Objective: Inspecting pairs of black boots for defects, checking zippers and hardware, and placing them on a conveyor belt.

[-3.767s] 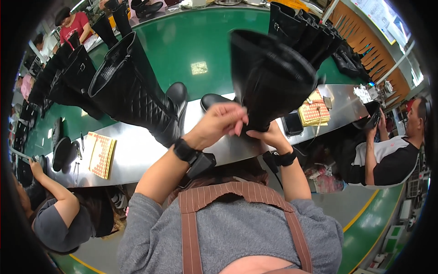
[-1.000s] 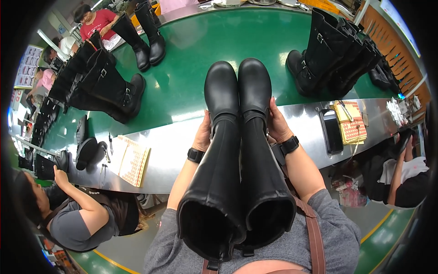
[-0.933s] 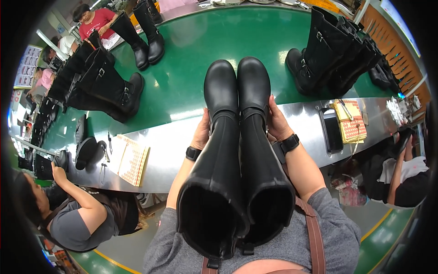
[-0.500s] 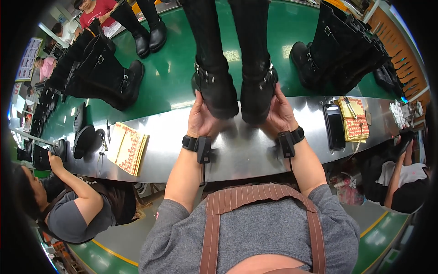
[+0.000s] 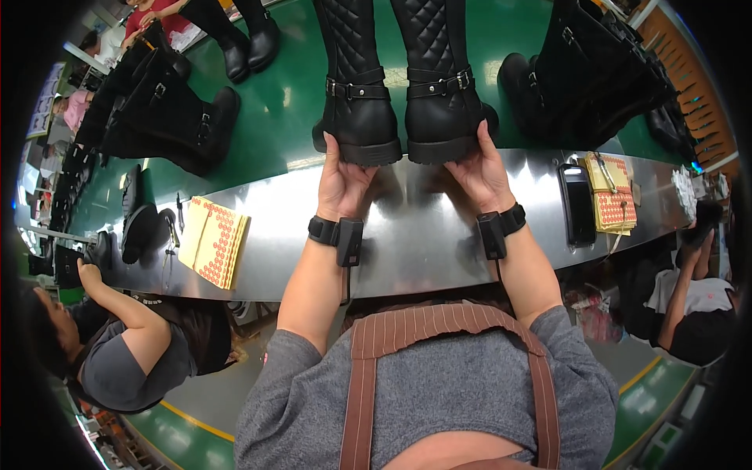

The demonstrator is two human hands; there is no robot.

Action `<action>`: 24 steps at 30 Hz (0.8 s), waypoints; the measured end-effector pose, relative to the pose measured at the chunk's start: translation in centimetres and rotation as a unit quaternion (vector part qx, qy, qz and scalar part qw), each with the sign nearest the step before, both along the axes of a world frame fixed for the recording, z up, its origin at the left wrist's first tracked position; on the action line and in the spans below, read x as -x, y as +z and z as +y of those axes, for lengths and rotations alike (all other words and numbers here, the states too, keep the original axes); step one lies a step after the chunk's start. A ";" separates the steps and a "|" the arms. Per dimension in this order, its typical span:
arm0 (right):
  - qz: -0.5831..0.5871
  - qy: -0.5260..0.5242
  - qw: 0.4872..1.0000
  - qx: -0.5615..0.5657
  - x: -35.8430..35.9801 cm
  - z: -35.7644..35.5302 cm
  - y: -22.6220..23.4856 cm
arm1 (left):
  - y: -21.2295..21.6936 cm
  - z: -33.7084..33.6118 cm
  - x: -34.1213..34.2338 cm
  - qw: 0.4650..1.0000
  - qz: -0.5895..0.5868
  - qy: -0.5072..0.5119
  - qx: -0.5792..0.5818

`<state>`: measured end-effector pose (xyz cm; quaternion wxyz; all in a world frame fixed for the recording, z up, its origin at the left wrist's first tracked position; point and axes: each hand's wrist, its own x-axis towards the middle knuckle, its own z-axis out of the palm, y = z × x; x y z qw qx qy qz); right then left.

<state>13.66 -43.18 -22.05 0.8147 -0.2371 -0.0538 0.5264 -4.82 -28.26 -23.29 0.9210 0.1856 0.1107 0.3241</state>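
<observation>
Two tall black boots stand upright side by side in front of me, with quilted shafts, buckled ankle straps and ridged soles. Their heels face me. My left hand [image 5: 345, 178] is wrapped round the heel and sole of the left boot [image 5: 356, 117], thumb up its outer side. In the same way my right hand [image 5: 481, 174] grips the right boot [image 5: 442, 117] at its heel, fingers under the sole. The undersides of the soles are mostly hidden. Each wrist carries a black strapped device.
Black buckled boots stand on the green conveyor [image 5: 290, 125] at left [image 5: 176, 117] and right [image 5: 580, 86]. On the metal ledge [image 5: 298, 254] lie yellow sticker sheets [image 5: 213, 241], more sheets [image 5: 611, 192] and a black phone [image 5: 577, 205]. Co-workers sit at left [image 5: 125, 345] and right [image 5: 689, 301].
Both boots have turned in my hands, so their heels and quilted backs now face me. Their lower ends have moved slightly away from me, and my hands keep holding them.
</observation>
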 end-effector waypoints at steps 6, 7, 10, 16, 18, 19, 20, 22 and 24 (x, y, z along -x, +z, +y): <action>-0.001 -0.004 1.000 0.016 -0.5 0.9 0.3 | 0.5 0.5 -0.6 1.000 0.015 0.013 -0.009; 0.004 -0.004 1.000 0.019 -0.7 1.0 0.2 | 0.6 0.6 -0.7 1.000 0.013 0.015 -0.010; -0.008 -0.003 1.000 0.011 -1.2 1.0 0.4 | 1.3 0.6 -0.6 0.999 0.046 0.026 0.006; -0.028 0.002 0.999 0.028 0.4 -0.6 -0.4 | 0.4 -0.9 0.7 0.999 0.033 0.004 -0.020; -0.037 -0.007 0.999 0.030 0.4 -0.6 -0.5 | -0.1 -0.7 1.0 0.999 0.023 0.000 -0.027; -0.041 -0.008 0.999 0.026 0.3 -0.7 -0.5 | -0.1 -0.6 0.9 0.999 0.019 0.000 -0.031; -0.046 -0.006 0.999 0.022 0.3 -0.8 -0.5 | -0.3 -0.5 0.9 0.999 0.021 -0.003 -0.036; -0.053 0.002 0.998 0.021 -0.2 -0.5 -0.6 | 0.3 -0.6 0.8 0.999 0.024 0.001 -0.038; -0.064 0.028 0.998 0.002 -0.3 0.0 -0.8 | 1.0 -0.6 1.0 0.998 0.012 -0.023 -0.055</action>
